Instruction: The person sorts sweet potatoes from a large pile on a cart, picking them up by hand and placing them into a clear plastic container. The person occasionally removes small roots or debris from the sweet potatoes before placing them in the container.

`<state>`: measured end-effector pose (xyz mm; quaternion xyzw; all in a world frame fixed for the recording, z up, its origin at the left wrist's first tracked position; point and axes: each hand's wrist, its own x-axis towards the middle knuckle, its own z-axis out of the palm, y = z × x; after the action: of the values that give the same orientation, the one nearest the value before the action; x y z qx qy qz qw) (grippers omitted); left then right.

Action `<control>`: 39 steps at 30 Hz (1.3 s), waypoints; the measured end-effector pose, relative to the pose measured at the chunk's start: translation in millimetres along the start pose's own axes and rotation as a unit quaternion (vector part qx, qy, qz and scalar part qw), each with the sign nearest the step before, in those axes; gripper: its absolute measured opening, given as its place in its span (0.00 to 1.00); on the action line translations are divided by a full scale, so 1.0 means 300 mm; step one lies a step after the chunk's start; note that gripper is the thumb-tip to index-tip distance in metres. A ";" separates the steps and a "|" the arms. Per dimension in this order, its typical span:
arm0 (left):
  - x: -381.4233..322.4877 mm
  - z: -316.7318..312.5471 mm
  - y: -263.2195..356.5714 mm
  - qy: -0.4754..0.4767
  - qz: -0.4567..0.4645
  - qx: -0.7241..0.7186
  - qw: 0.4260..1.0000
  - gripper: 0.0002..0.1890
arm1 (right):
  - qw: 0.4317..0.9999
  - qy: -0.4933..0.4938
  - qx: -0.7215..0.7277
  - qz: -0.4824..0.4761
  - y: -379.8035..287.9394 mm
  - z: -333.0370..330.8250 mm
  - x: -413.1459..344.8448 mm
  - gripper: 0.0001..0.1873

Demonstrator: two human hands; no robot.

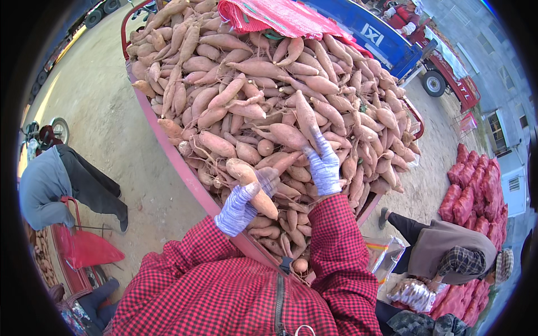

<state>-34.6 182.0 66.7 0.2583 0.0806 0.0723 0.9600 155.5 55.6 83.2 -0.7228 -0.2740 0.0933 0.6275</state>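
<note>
A large heap of sweet potatoes (252, 109) fills a red metal truck bed. My left hand (241, 210), in a white and purple knit glove, is closed around a thick sweet potato (248, 178) held above the heap's near left side. My right hand (324, 166), gloved alike, has its fingers and thumb at the lower end of a long sweet potato (306, 111), which points away from me over the pile. Part of that grip is hidden by the hand's back.
The red bed rim (172, 153) runs along the left. Pink woven sacking (273, 17) covers the far heap. A clear plastic bag (384, 256) hangs at right, near a bending person (449, 248) and filled red mesh sacks (475, 189). Another person (63, 185) bends at left.
</note>
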 end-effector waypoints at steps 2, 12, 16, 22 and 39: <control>0.039 0.025 0.042 -0.017 0.013 -0.044 0.999 0.43 | 0.996 0.023 0.081 0.006 -0.018 -0.015 -0.119 0.29; 0.046 0.100 -0.018 -0.199 -0.086 0.046 0.975 0.53 | 0.899 -0.043 0.369 0.233 -0.034 -0.038 -0.607 0.40; 0.062 0.001 -0.075 -0.205 -0.131 0.107 0.964 0.54 | 0.880 -0.074 0.404 0.238 -0.061 -0.041 -0.645 0.39; -0.012 0.082 -0.024 -0.234 -0.113 0.370 0.892 0.40 | 0.757 -0.061 0.590 0.275 -0.183 -0.011 -0.642 0.41; -0.106 0.078 0.011 -0.082 -0.103 0.138 0.982 0.33 | 0.950 -0.149 -0.075 0.263 -0.228 -0.064 -0.681 0.25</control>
<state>-61.6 167.7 92.2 0.3840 0.0367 -0.0605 0.9206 -24.5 -61.5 109.7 -0.7923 -0.1708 0.3412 0.4762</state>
